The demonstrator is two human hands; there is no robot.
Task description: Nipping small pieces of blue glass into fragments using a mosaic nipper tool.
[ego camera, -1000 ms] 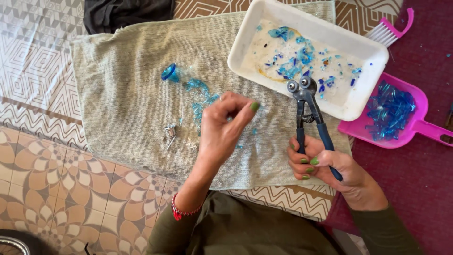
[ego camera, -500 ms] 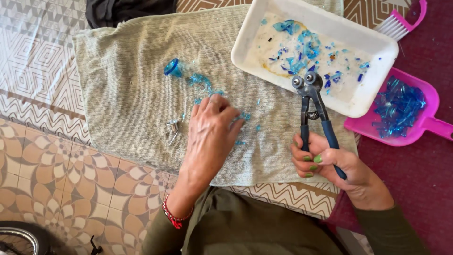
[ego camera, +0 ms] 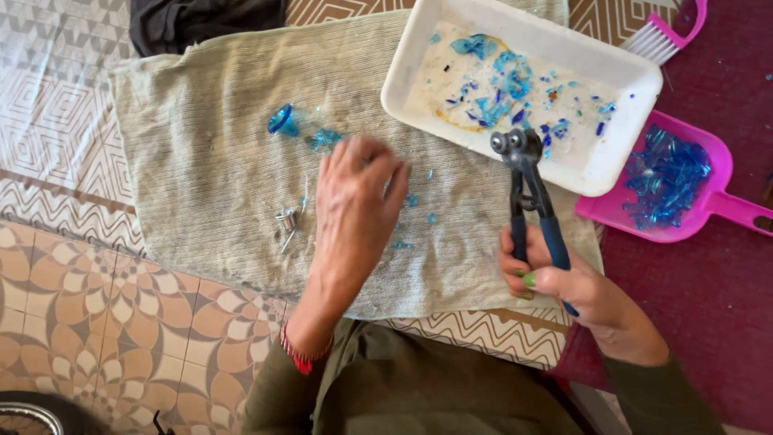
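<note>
We see a patterned table point(ego camera: 72, 161) with a grey-green cloth point(ego camera: 201, 185) spread over it, likely there to catch splinters. At the far right of the cloth sits a white rectangular tray point(ego camera: 419, 56) strewn with blue glass chips, and to its right, on a dark red mat point(ego camera: 708, 314), lies a pink dustpan point(ego camera: 725, 169) heaped with more blue shards; a pink brush point(ego camera: 664, 32) pokes in at the far edge. Our left hand point(ego camera: 354, 201) lies palm-down on the cloth, fingers loosely spread and holding nothing we can make out, over scattered blue glass fragments point(ego camera: 415, 201). Our right hand point(ego camera: 564, 282) is clamped on the blue handles of wheeled glass nippers point(ego camera: 527, 185), jaws raised over the tray's near rim, probably so cuttings drop inside. A blue bottle neck point(ego camera: 282, 119) and small metal bits point(ego camera: 287, 219) lie left of the left hand.
</note>
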